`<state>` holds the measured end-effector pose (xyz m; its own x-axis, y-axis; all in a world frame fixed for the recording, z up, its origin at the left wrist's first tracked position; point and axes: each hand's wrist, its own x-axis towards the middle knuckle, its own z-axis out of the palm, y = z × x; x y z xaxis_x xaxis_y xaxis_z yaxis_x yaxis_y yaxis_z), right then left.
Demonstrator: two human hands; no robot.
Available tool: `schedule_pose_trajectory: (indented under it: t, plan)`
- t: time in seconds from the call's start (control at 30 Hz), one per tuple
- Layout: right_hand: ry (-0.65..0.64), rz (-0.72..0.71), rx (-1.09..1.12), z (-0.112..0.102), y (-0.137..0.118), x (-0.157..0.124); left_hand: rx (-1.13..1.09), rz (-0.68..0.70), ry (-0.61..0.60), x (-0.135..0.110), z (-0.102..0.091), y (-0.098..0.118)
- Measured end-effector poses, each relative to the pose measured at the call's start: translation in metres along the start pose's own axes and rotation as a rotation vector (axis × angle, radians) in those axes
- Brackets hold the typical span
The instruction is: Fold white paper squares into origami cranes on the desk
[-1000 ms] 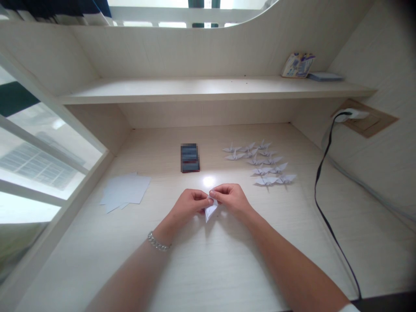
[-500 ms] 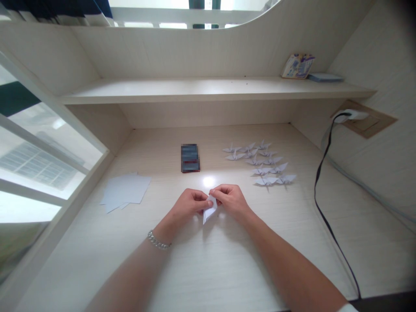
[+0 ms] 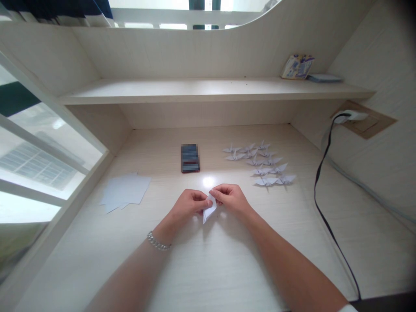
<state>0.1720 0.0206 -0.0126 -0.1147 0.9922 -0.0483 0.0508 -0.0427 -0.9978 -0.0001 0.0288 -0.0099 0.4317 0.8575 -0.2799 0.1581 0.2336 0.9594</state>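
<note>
A small piece of folded white paper (image 3: 209,211) is held between my two hands, over the middle of the desk. My left hand (image 3: 191,202) pinches its left side, thumb laid on the front face. At the upper corner, my right hand (image 3: 230,197) grips the paper between thumb and fingertips. The other fingers of both hands curl behind and are partly hidden. Several finished white paper cranes (image 3: 260,160) stand in loose rows to the right, beyond my right hand. Flat white paper sheets (image 3: 128,190) lie in an uneven stack to the left.
A dark, phone-like object (image 3: 190,158), blurred out, lies behind my hands. Along the right side a black cable (image 3: 320,182) runs down from a wall socket (image 3: 367,119). The shelf (image 3: 195,89) above bears a colourful packet (image 3: 297,66) and a flat bluish item (image 3: 324,78).
</note>
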Motion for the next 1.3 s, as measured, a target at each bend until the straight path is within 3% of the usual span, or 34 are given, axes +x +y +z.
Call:
schedule_pose_trajectory:
  t: [0.97, 1.3]
  plan:
    - [0.003, 0.007, -0.042, -0.0009, -0.0036, -0.0016, 0.090, 0.009, -0.035, -0.0004, -0.0010, -0.0006]
    - [0.096, -0.014, -0.096, 0.0075, -0.0022, -0.0042, 0.053, 0.021, -0.114, -0.0013, -0.0029, 0.0018]
